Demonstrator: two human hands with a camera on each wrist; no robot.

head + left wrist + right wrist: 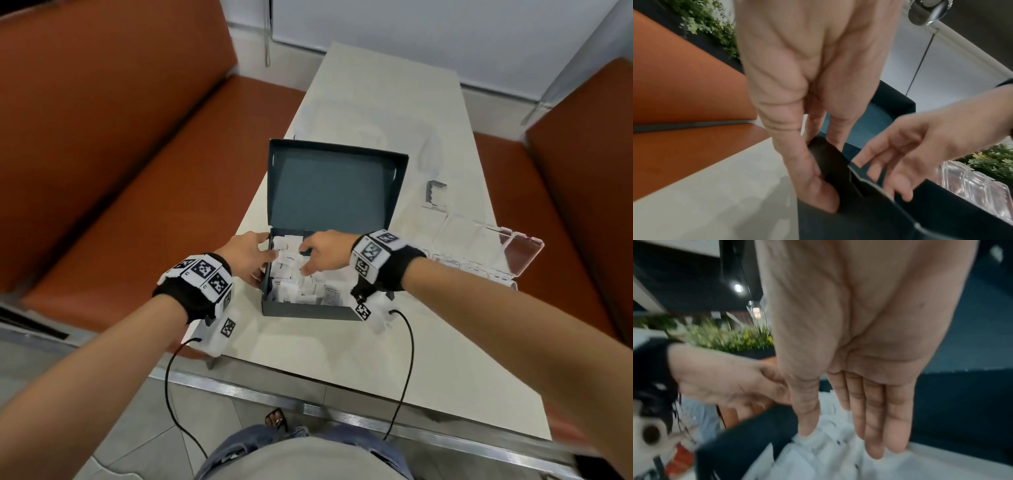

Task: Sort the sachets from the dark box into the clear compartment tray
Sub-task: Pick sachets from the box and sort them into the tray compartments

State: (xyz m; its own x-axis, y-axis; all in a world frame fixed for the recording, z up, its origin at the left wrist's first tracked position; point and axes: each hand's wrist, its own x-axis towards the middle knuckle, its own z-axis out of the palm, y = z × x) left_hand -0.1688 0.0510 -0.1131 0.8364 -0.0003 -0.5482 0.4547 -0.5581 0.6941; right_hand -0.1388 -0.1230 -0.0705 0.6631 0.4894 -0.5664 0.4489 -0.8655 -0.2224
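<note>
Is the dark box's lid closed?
No, in the head view the dark box stands open, its lid tipped back and white sachets showing inside.

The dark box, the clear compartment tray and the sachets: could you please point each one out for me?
dark box (308, 310), head view, its near outer wall.
clear compartment tray (520, 253), head view, its raised clear lid.
sachets (291, 291), head view, the white pile inside the box.

Black wrist straps (191, 291) w/ b&w marker tiles, white cam units, black cables; jeans, grey top.
</note>
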